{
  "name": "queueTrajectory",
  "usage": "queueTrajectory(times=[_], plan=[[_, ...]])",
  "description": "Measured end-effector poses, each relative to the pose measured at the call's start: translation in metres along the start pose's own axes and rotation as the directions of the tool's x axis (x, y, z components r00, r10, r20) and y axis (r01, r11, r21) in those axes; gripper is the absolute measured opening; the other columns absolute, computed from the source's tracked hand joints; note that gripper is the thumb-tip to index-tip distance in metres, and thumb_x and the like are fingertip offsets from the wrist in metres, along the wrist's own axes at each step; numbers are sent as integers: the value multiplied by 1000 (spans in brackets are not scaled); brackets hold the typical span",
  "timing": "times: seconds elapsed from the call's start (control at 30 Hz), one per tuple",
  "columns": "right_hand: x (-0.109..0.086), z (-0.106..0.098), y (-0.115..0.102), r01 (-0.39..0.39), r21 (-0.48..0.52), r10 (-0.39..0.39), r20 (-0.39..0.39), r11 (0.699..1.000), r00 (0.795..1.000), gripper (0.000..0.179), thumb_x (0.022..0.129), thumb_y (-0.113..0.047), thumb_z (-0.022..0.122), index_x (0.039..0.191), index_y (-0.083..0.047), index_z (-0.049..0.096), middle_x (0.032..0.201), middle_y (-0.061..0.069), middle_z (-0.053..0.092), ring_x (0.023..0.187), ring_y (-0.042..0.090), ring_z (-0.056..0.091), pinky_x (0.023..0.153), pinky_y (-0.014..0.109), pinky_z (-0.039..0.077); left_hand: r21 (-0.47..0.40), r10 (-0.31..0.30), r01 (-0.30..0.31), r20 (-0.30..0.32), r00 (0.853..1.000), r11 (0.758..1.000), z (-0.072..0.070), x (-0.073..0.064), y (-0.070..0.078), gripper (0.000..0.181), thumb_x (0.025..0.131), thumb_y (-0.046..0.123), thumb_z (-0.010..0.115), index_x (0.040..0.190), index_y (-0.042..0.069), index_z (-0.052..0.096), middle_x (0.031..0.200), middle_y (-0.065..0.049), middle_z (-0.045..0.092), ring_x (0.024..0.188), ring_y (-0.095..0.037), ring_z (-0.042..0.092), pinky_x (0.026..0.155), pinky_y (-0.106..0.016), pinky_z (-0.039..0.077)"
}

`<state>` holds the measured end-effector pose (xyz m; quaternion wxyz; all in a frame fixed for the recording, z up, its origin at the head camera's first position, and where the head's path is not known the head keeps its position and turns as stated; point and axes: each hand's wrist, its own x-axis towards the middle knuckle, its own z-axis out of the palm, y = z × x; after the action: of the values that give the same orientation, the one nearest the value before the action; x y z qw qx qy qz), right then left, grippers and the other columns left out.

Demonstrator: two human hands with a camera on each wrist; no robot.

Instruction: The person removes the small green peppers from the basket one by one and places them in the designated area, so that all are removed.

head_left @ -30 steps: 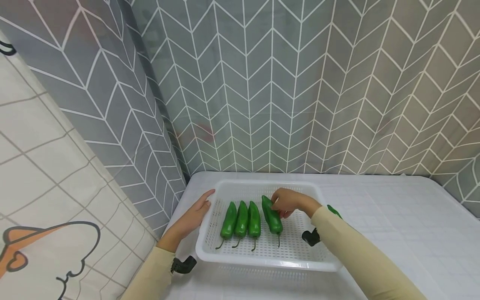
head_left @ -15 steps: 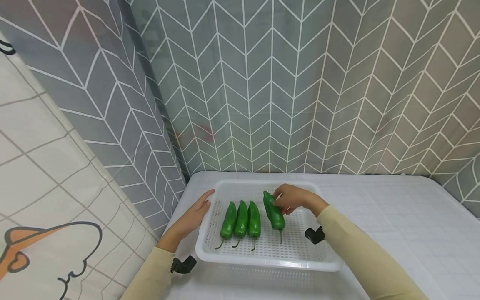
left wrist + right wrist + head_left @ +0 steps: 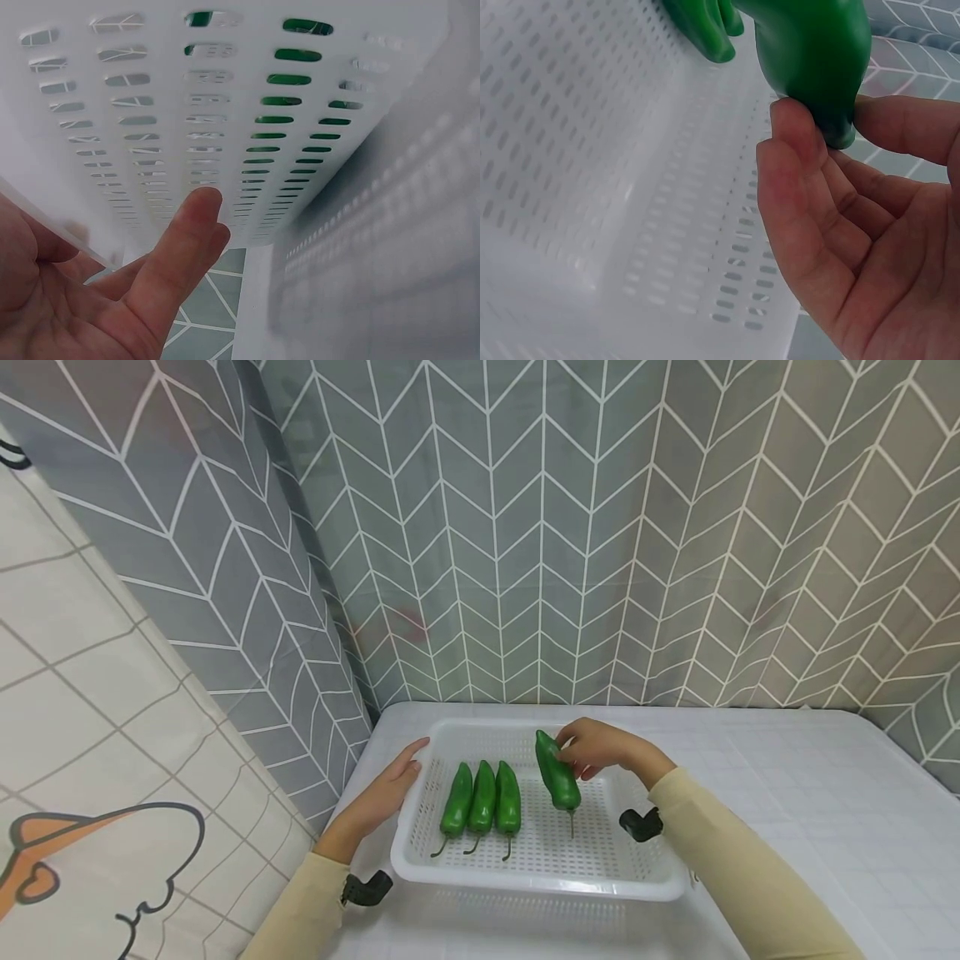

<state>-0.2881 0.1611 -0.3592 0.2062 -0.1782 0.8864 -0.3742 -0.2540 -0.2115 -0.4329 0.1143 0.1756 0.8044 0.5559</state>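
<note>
My right hand (image 3: 600, 747) pinches a green chili pepper (image 3: 557, 770) near its pointed tip, above the right half of a white perforated basket (image 3: 540, 887). The pepper's stem hangs toward me. In the right wrist view thumb and fingers (image 3: 795, 172) meet at the tip of the pepper (image 3: 814, 60). My left hand (image 3: 390, 787) rests at the basket's left rim. In the left wrist view its fingers (image 3: 176, 259) lie nearly straight along the outer wall (image 3: 165, 90). Three green peppers (image 3: 482, 800) lie side by side in the basket's left half, stems toward me.
The basket stands on a table with a white cloth (image 3: 780, 810). Behind it hangs a grey curtain (image 3: 510, 527) with white chevron lines. Another pepper's stem (image 3: 694, 877) shows beside the basket's right edge, mostly hidden by the right sleeve (image 3: 735, 868).
My right hand has moved away from me and to the right, with the pepper in its fingers. The left hand, the basket and the three lying peppers have stayed in place.
</note>
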Motion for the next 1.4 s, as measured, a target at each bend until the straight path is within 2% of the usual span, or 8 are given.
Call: queueTrajectory(times=[0.53,0.9,1.4], plan=[[-19,-20,3,21,38,-20,-25,999,999,42,100,-13,61,132,13,56,102,14,72,81,21,70,72,39,60,1,-2,2,0,1000,1000,0,2,-2,51,114,23,26,163,13,14,149,-26,45,127,-37,55,101,-49,47],[-26,-30,7,20,48,-18,-47,999,999,43,101,-15,61,134,12,54,105,13,72,84,21,70,75,40,60,-1,11,-11,10,1000,1000,-1,2,-3,51,114,23,25,163,13,13,148,-27,45,126,-37,56,100,-45,48],[-36,-44,18,28,37,-25,-66,999,998,44,101,-13,59,134,15,53,105,15,70,82,21,69,74,40,60,-3,-4,4,1,1000,1000,0,1,0,51,114,22,25,163,12,13,150,-27,44,129,-38,54,103,-50,46]])
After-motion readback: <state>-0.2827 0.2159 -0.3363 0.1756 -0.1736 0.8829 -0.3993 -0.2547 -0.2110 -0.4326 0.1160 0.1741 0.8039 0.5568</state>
